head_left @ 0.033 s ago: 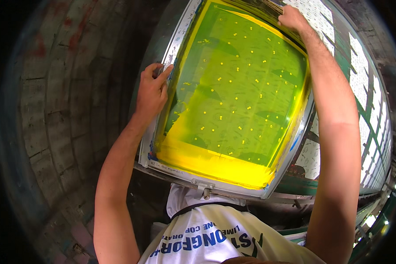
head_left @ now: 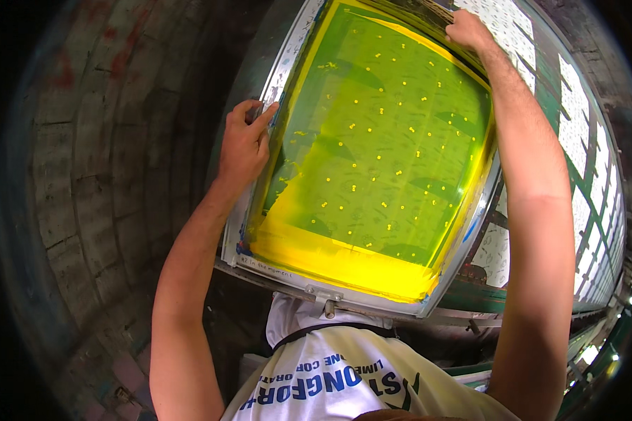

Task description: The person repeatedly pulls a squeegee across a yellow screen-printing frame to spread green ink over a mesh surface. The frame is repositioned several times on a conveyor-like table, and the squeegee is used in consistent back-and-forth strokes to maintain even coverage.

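Note:
A silk-screen printing frame [head_left: 257, 210] with silver edges holds yellow-green mesh [head_left: 379, 161] dotted with small yellow marks, with brighter yellow ink along its bottom. My left hand [head_left: 248, 140] has curled fingers on the upper part of the frame's left edge, thumb against the metal. Up at the top right, my right hand [head_left: 470, 31] is closed on a dark, streaked bar [head_left: 432, 14] along the frame's far edge. A metal clamp [head_left: 328, 304] shows at the middle of the near edge, by my white shirt [head_left: 330, 372].
Right of the frame, a long dark green printing table [head_left: 567, 133] carries white printed sheets [head_left: 505, 24] and curves away in the fisheye view. Along the left lies a dim, dirty paved floor [head_left: 70, 182] with red smears. Small bright lights show at the far lower right.

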Motion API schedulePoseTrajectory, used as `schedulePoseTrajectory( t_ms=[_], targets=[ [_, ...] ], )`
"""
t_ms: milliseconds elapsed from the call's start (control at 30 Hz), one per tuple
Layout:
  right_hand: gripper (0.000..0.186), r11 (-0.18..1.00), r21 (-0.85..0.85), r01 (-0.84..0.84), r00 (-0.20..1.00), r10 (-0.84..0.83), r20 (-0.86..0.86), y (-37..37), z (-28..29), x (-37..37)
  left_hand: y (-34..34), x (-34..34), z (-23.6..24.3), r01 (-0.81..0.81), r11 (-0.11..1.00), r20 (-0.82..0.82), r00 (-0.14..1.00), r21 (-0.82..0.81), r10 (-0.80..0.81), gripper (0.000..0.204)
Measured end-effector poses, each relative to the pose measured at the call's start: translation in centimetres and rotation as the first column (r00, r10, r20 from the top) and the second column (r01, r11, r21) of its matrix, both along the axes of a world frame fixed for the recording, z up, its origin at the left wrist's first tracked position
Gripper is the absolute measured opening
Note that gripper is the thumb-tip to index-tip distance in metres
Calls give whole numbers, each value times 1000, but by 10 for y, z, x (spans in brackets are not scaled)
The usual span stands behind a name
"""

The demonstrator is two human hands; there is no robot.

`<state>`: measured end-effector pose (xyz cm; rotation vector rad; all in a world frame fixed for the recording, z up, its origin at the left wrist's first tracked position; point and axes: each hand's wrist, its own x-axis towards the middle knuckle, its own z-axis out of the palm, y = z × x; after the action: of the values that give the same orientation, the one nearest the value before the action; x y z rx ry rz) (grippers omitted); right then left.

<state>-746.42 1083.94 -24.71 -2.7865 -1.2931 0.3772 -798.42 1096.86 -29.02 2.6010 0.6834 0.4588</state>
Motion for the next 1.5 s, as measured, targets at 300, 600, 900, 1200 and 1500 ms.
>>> schedulePoseTrajectory(
  t_ms=[300, 600, 900, 1200, 1500],
  targets=[
    [31, 982, -50, -180, 984, 179, -14, -12, 15, -40, 16, 17, 7, 38, 995, 66, 997, -88, -33, 54],
    [45, 988, -129, -88, 993, 77, -85, -75, 48, -221, 39, 29, -4, 101, 977, 229, 972, -187, -56, 49],
    [47, 1000, -11, -18, 994, 17, -107, -173, 57, -427, 43, 35, -7, 92, 989, 233, 970, -115, -63, 54],
    [46, 990, 50, 130, 975, -118, -188, -189, 70, -478, 47, 40, -7, 112, 992, 163, 982, -65, -100, 64],
    [47, 977, 67, 204, 979, -204, 0, -134, 74, -317, 53, 53, -3, 164, 986, 130, 978, 16, -165, 69]
  ],
)
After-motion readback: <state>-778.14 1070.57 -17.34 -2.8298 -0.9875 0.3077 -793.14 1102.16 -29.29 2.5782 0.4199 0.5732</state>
